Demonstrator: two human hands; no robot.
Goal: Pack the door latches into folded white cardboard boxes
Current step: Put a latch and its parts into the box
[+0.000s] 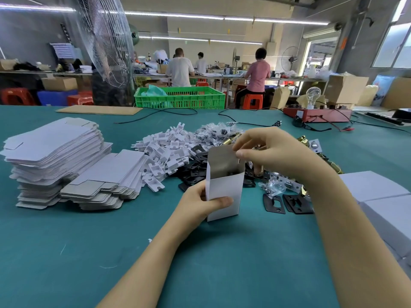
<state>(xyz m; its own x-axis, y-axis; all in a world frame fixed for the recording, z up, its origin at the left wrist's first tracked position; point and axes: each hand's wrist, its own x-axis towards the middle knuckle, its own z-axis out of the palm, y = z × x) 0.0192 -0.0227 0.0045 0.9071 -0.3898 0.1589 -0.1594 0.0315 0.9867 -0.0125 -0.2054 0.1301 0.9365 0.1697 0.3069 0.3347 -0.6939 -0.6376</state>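
Note:
A small white cardboard box (224, 192) stands upright on the teal table, its top open and a dark part visible inside. My left hand (200, 202) grips its lower left side, thumb across the front. My right hand (271, 152) pinches the box's raised top flap at the upper right corner. Behind the box lie gold door latches (331, 164), black strike plates (295, 203) and small bags of screws (213, 132).
Stacks of flat white box blanks (55, 161) sit at the left, with a heap of white plastic inserts (164, 150) beside them. Closed white boxes (382, 196) lie at the right. A green crate (180, 97), cables and a red tester (318, 114) stand at the far edge. People work at benches behind.

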